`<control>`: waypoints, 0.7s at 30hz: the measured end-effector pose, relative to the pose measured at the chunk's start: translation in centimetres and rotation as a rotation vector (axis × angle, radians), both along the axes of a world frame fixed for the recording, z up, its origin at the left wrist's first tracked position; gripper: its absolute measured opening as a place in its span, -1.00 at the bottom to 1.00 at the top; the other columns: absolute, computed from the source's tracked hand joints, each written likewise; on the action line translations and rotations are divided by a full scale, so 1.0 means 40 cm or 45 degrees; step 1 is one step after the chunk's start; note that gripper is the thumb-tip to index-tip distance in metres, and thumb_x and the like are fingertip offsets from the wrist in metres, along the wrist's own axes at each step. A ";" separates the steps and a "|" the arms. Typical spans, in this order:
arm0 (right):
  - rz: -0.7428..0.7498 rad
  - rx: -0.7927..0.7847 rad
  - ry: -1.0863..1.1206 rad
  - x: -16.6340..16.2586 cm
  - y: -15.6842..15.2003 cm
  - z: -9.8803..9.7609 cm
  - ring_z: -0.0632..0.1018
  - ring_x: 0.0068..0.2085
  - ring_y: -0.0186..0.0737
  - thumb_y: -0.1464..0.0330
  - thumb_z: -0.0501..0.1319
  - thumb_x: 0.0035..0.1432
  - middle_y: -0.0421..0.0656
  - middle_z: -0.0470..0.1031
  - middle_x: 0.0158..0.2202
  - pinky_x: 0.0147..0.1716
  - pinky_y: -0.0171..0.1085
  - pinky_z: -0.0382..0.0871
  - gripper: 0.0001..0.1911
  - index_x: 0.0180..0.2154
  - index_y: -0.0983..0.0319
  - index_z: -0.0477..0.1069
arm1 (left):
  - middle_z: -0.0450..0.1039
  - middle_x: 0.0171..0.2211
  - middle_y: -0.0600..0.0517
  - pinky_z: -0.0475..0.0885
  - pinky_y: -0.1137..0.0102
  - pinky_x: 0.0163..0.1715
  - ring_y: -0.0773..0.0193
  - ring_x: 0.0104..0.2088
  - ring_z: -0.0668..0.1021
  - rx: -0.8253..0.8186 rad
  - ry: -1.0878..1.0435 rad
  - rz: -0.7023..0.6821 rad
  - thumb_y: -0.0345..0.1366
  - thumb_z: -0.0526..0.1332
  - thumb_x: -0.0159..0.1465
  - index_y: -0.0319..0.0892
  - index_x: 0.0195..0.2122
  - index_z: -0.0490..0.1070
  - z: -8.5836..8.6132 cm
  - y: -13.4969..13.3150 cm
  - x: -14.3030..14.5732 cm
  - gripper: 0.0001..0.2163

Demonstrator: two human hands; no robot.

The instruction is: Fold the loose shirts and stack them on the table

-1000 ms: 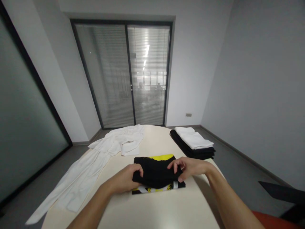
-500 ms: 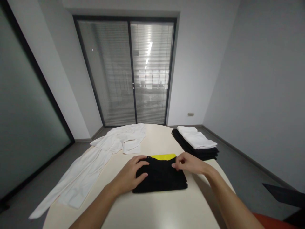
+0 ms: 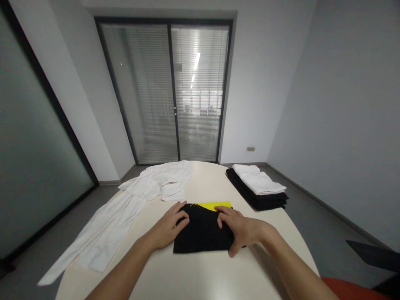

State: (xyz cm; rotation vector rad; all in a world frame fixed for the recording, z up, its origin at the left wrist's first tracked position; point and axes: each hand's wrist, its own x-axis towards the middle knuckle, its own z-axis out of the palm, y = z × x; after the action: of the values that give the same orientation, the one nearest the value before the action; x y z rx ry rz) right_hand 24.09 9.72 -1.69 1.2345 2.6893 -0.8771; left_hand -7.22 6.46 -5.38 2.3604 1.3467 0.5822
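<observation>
A black folded garment (image 3: 200, 231) lies flat on the pale table in front of me, with a yellow patch (image 3: 215, 206) along its far edge. My left hand (image 3: 170, 225) rests on its left edge, thumb and fingers apart. Over the right side, my right hand (image 3: 236, 227) is spread, its fingers on the cloth and its thumb at the near right corner. That hand hides part of the garment's right edge.
White garments (image 3: 150, 187) are spread along the table's left side, one hanging over the edge. At the back right sits a stack of folded black clothes (image 3: 250, 196) with a white folded cloth (image 3: 259, 180) on top. The table (image 3: 206, 179) has a rounded far edge.
My right hand has gone from pinching near the garment's far right corner to lying spread over its right side. My left hand has shifted slightly left. The top layer's far edge now slants.
</observation>
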 end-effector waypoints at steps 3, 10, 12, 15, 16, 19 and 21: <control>-0.011 0.067 0.001 -0.003 -0.001 -0.007 -0.06 0.43 0.15 0.23 0.50 -0.32 0.02 0.06 0.39 0.34 0.09 -0.16 -0.39 -0.15 0.13 0.38 | 0.28 0.28 -0.08 0.21 0.08 0.27 0.08 0.26 0.32 0.113 -0.039 0.051 -0.12 0.02 0.46 -0.03 0.11 0.41 -0.013 0.016 0.000 -0.69; -0.184 0.387 0.040 0.048 0.047 0.001 -0.02 0.43 0.09 0.45 0.32 -0.07 -0.12 0.05 0.42 0.34 0.18 -0.30 -0.67 -0.19 0.12 0.47 | 0.53 -0.16 -0.04 0.39 0.27 -0.07 0.15 -0.14 0.53 0.106 -0.107 0.143 -0.14 0.05 0.43 -0.13 -0.06 0.45 0.009 0.003 0.014 -0.74; -0.313 0.571 0.083 0.068 0.068 -0.006 0.09 0.40 0.07 0.48 0.24 0.04 -0.10 0.11 0.39 0.31 0.11 -0.09 -0.69 -0.14 0.12 0.50 | 0.53 -0.33 0.03 0.38 0.37 -0.24 0.24 -0.31 0.53 0.002 -0.129 0.124 -0.15 0.02 0.43 -0.15 -0.19 0.47 0.021 -0.011 0.027 -0.72; -0.633 0.583 0.099 0.084 0.086 -0.019 0.46 0.14 0.01 0.36 0.14 0.24 0.07 0.41 0.17 0.06 -0.11 0.30 -0.69 0.01 0.19 0.45 | 0.50 -0.47 0.08 0.32 0.46 -0.40 0.33 -0.45 0.49 -0.137 -0.166 -0.016 -0.19 0.08 0.39 -0.18 -0.31 0.49 0.027 -0.032 0.051 -0.74; -0.739 0.517 0.073 0.084 0.088 -0.023 0.53 0.02 0.01 0.26 0.10 0.30 0.09 0.51 0.05 -0.05 -0.14 0.34 -0.68 0.00 0.23 0.45 | 0.50 -0.48 0.08 0.32 0.48 -0.43 0.35 -0.47 0.48 -0.182 -0.188 -0.063 -0.20 0.12 0.36 -0.19 -0.31 0.51 0.026 -0.038 0.059 -0.77; -0.917 0.302 0.025 0.069 0.083 -0.031 0.59 -0.17 0.04 -0.06 -0.04 0.33 0.08 0.60 -0.22 -0.19 -0.15 0.34 -0.41 -0.20 0.27 0.52 | 0.52 -0.51 0.08 0.33 0.52 -0.47 0.37 -0.51 0.49 -0.312 -0.263 -0.156 -0.24 0.23 0.28 -0.20 -0.29 0.53 0.021 -0.055 0.082 -0.85; -0.907 0.228 0.081 0.052 0.082 -0.040 0.59 -0.20 0.01 -0.16 -0.04 0.28 0.05 0.60 -0.26 -0.23 -0.19 0.32 -0.34 -0.29 0.26 0.52 | 0.53 -0.50 0.08 0.36 0.52 -0.46 0.36 -0.50 0.52 -0.338 -0.263 -0.220 -0.23 0.28 0.24 -0.19 -0.26 0.54 0.022 -0.065 0.095 -0.85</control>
State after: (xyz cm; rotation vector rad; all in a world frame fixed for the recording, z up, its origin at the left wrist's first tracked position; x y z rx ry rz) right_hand 26.18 12.99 -3.28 2.3076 2.4075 -0.7253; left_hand -3.42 3.88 -4.49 2.1112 1.0475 0.5423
